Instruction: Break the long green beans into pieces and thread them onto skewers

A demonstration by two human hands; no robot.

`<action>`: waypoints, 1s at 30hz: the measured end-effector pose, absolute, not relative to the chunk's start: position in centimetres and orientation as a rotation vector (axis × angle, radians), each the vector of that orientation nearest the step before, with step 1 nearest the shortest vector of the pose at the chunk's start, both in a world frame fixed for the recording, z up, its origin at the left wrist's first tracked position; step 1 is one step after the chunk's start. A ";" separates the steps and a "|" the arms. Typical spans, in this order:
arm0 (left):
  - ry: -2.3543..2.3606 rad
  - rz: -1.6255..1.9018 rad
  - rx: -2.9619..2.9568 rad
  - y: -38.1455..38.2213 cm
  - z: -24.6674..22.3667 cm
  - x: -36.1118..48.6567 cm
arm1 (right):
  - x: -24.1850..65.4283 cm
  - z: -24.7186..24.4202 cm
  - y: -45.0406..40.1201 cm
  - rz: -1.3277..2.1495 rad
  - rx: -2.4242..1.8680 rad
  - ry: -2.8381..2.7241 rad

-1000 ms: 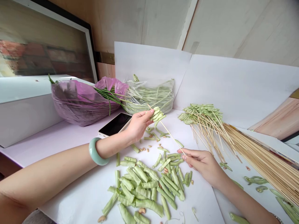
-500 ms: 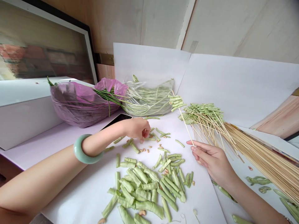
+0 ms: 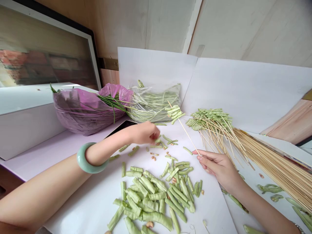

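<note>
My right hand (image 3: 216, 167) pinches the lower end of a bamboo skewer (image 3: 187, 132) between thumb and fingers. Several short pieces of green bean (image 3: 175, 112) are threaded across its upper part, and the bare tip points up and left. My left hand (image 3: 145, 132), with a pale green bangle (image 3: 84, 157) on the wrist, is slightly blurred above the loose bits at the back. Its fingers are curled together on a piece of green bean, mostly hidden by them. In front, a heap of cut green bean pieces (image 3: 148, 196) lies on the white table (image 3: 80, 201).
Finished bean skewers (image 3: 212, 118) are stacked at back right, beside a long bundle of bare skewers (image 3: 273, 162). A purple bag (image 3: 85, 112) and a clear bag of long beans (image 3: 156, 102) stand behind. A dark phone (image 3: 122, 127) lies near my left forearm. Loose seeds (image 3: 153, 156) dot the table.
The right hand has tilted the skewer leftward, bringing its threaded beans nearer the left hand. My left hand has lifted slightly rightward; a bean piece beneath it is gone from the table.
</note>
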State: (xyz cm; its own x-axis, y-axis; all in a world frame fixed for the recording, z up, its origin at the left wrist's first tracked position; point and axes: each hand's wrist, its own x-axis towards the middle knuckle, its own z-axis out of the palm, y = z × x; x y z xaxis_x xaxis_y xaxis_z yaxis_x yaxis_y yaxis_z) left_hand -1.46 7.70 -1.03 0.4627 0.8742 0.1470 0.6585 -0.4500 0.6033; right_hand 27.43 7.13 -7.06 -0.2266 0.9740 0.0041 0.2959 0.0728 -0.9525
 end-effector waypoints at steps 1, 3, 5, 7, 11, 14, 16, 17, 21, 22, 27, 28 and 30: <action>1.276 0.889 2.151 8.2 -1.2 -1.3 | 27.5 -7.1 7.2 1.178 -1.303 -1.647; 1.225 1.316 1.846 9.2 -1.9 -1.1 | 27.7 -7.3 7.4 1.171 -1.323 -1.682; 1.163 1.519 1.534 10.0 -2.7 -1.1 | 27.9 -7.4 7.6 1.155 -1.329 -1.703; 1.083 1.613 1.319 10.5 -3.3 -1.2 | 28.0 -7.6 7.7 1.140 -1.332 -1.736; 0.914 1.694 1.177 10.8 -3.4 -1.6 | 28.3 -7.6 7.9 1.131 -1.368 -1.842; 0.856 1.719 1.149 10.9 -3.3 -1.9 | 28.4 -7.7 8.0 1.098 -1.381 -1.894; 0.837 1.721 1.157 11.0 -3.3 -2.0 | 28.5 -7.8 8.0 1.084 -1.373 -1.908; 0.833 1.722 1.170 11.0 -3.3 -2.0 | 28.5 -7.8 8.0 1.082 -1.369 -1.911; 0.847 1.735 1.228 11.3 -3.6 -2.1 | 28.5 -7.8 8.0 1.082 -1.360 -1.910; 0.849 1.733 1.244 11.4 -3.7 -2.2 | 28.5 -7.7 8.0 1.082 -1.365 -1.910; 0.835 1.692 1.341 11.9 -4.1 -2.6 | 28.1 -7.1 7.8 1.089 -1.412 -1.918; 0.833 1.684 1.354 12.0 -4.2 -2.7 | 28.1 -7.0 7.8 1.087 -1.415 -1.915; 0.815 1.680 1.362 12.0 -4.2 -2.8 | 28.0 -6.9 7.7 1.088 -1.416 -1.909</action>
State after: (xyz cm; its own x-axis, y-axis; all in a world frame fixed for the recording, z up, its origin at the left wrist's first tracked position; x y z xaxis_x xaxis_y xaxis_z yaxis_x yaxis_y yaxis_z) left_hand -2.75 12.04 -4.22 -0.0931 0.8846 0.4569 -0.1889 -0.4662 0.8643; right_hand 27.95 7.70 -6.92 -0.3171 0.9469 -0.0522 0.5277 0.1305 -0.8394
